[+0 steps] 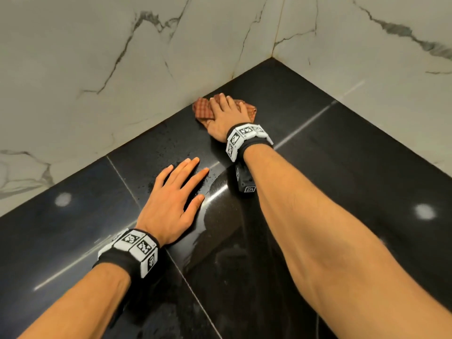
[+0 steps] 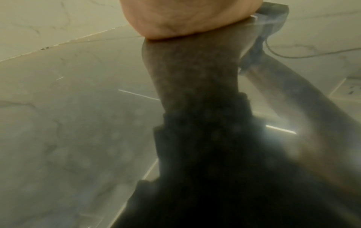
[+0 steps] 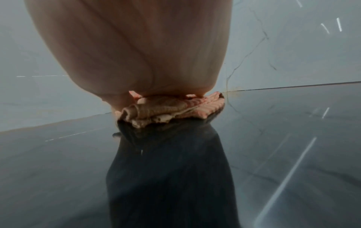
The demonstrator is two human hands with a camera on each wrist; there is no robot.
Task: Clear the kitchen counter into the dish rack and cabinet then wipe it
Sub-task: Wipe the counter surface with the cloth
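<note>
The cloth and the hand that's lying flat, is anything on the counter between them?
No. In the head view only bare black counter, speckled with small droplets, lies between the checked cloth and the left hand.

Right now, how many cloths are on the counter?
1. The checked cloth lies under the right hand by the marble wall near the corner; no others show.

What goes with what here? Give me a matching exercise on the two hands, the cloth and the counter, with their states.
Things:
1. left hand
2. right hand
3. cloth
4. counter

States:
A. black and glossy, with wet droplets
B. bunched beside the marble wall
C. flat on bare counter, fingers spread
D. pressing down on the cloth

Pairs: 1-C, 2-D, 3-B, 4-A
</note>
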